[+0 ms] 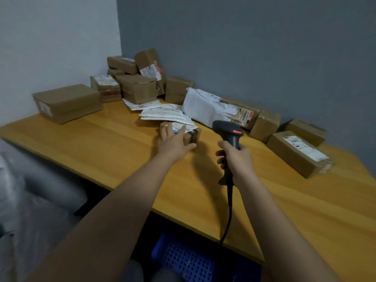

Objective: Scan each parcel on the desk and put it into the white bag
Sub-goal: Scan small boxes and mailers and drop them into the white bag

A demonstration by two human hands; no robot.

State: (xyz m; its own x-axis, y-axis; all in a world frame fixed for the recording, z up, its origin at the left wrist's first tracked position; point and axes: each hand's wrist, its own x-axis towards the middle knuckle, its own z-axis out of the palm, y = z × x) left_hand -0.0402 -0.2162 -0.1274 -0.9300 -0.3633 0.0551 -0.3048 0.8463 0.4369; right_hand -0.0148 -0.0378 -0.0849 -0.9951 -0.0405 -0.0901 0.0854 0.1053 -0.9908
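Observation:
A small brown cardboard parcel (192, 136) with a white label lies near the middle of the wooden desk (105, 147). My left hand (175, 142) reaches over it with fingers spread, fingertips on its top and thumb at its near side. My right hand (237, 161) grips the handle of a dark barcode scanner (228, 131), whose red light glows and whose head points toward the parcel. The scanner's cable hangs down over the desk's front edge. A pale, blurred bag-like shape (8, 190) shows at the far left, below the desk.
Several brown boxes are stacked in the back corner (138, 86); a larger box (68, 102) sits at the left. White mailers (166, 113) and a white soft parcel (205, 108) lie behind the small parcel. More boxes (299, 153) line the right wall. A blue perforated crate (189, 259) stands under the desk.

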